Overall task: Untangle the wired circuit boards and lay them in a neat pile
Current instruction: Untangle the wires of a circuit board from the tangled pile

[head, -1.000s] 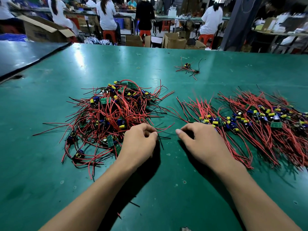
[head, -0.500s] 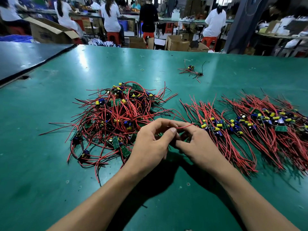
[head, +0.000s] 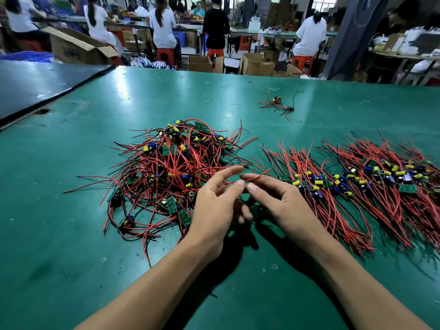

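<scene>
Glossy green table [head: 71, 234] stretches ahead, a dark table [head: 35, 84] at left; beyond, workers [head: 164, 27] in white sit on red stools [head: 166, 53] among open cardboard boxes [head: 78, 51] (glare streaks the tabletop).

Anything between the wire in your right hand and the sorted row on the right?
Nothing visible: the right hand pinches the red wire just left of the neat row, only bare table between. The wire's other end disappears behind the left hand toward the tangled heap; it may be snagged.
</scene>
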The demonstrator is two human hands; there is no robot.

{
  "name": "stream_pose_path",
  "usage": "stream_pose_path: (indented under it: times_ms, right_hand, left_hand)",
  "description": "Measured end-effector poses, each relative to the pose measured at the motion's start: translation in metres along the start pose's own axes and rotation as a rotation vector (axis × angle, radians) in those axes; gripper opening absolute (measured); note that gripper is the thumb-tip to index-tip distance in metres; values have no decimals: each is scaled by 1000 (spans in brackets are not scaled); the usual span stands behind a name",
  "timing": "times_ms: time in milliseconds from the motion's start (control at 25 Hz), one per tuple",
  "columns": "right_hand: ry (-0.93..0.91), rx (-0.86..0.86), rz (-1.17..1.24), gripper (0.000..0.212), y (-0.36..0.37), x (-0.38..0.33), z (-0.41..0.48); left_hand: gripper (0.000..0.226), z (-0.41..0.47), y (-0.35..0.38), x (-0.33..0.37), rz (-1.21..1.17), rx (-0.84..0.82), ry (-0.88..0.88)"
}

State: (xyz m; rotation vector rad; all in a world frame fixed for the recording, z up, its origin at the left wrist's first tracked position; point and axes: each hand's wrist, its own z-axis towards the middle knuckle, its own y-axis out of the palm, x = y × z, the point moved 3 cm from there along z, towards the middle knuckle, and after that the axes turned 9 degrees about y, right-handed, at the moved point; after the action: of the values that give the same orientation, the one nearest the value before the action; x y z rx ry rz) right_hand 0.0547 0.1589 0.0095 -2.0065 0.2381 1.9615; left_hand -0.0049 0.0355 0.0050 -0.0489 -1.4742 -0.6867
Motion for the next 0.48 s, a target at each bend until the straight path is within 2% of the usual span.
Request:
stream_pose_path:
  times_ms: [160,280,400,480]
  right_hand:
    - [76,-25,5,17,5,5,1]
    - [118,54,106,19,6,8,2]
    - [67,171,80,22,-3,2,3]
    - [24,251,150,23,-13,-6,5]
  left_hand:
    - [8,-2,-7,-2,459,77,137]
    - [15,-3,-4,-1,773,-13,223]
    - [17,-5,-1,-2,854,-101,265]
    - [14,-3,-4,-4,833,-93,231]
